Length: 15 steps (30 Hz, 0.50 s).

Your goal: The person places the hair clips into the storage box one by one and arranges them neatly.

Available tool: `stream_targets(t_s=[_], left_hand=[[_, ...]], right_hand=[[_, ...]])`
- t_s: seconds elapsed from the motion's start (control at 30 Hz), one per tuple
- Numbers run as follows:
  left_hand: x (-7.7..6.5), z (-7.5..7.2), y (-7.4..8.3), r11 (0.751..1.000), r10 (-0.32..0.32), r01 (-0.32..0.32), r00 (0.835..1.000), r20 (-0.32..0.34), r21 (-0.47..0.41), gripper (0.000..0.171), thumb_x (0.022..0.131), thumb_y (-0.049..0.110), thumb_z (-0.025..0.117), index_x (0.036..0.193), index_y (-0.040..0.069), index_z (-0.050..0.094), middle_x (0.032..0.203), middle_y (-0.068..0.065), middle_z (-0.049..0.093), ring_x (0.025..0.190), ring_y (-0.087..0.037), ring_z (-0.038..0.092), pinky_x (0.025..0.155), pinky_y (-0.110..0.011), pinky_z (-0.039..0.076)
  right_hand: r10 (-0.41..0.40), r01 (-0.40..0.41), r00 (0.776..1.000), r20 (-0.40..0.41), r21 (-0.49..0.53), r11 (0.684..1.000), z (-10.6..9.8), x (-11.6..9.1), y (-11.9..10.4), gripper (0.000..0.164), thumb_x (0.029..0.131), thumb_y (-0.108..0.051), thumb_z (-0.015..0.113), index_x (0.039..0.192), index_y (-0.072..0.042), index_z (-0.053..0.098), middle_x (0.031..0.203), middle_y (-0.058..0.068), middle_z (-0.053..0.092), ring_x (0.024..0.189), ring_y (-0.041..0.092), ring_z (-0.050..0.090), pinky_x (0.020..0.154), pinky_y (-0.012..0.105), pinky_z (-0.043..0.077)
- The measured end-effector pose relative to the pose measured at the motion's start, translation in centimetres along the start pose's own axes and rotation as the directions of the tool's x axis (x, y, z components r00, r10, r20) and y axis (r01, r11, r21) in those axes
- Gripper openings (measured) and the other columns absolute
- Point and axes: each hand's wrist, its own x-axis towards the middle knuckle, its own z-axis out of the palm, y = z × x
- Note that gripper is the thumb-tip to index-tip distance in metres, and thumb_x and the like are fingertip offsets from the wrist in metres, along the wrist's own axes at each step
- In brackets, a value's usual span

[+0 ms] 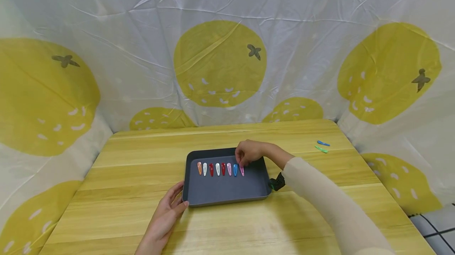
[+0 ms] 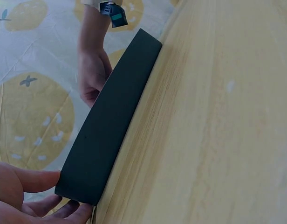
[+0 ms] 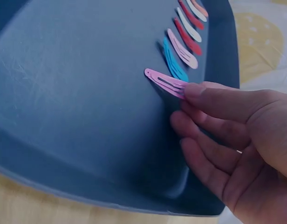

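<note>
My right hand (image 1: pixel 249 151) reaches over the far right part of a dark grey baking tray (image 1: pixel 227 192). Thumb and forefinger pinch the wide end of a pink snap hair clip (image 3: pixel 167 84), its narrow tip pointing toward the tray's middle. Left of it a row of snap clips lies in the tray: a blue clip (image 1: pixel 235 169), a pink clip (image 1: pixel 229 169), then red and white ones, ending with an orange clip (image 1: pixel 199 168). My left hand (image 1: pixel 167 211) holds the tray's near left corner, thumb on one side and fingers on the other.
A blue clip (image 1: pixel 323 143) and a green clip (image 1: pixel 321 149) lie on the wooden table (image 1: pixel 142 160) at the back right. A black device (image 1: pixel 277 182) sits at my right wrist. A lemon-print cloth (image 1: pixel 298 61) hangs behind the table.
</note>
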Motion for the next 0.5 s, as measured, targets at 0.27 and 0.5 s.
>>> stream_targets(t_s=[0.27,0.5], left_hand=[[-0.04,0.05,0.04,1.0,-0.006,0.006,1.0,0.007,-0.012,0.069,0.096,-0.012,0.056,0.159,0.002,0.032,0.165,-0.023,0.023,0.149,-0.048,0.024,0.118,-0.054,0.03],[-0.01,0.0,0.04,1.0,-0.006,0.007,1.0,0.004,-0.009,0.069,0.096,-0.012,0.056,0.159,0.002,0.032,0.165,-0.023,0.023,0.149,-0.049,0.024,0.118,-0.053,0.03]], right_hand=[[0.01,-0.012,1.0,-0.02,-0.097,0.995,0.61,0.4,0.33,0.015,0.092,-0.007,0.078,0.081,-0.013,0.071,0.069,-0.006,0.064,0.063,0.009,0.057,0.06,0.024,0.048],[0.023,-0.027,0.999,-0.034,-0.134,0.991,0.85,0.37,0.48,0.015,0.092,-0.01,0.08,0.081,-0.015,0.07,0.073,-0.008,0.062,0.065,0.007,0.054,0.061,0.023,0.046]])
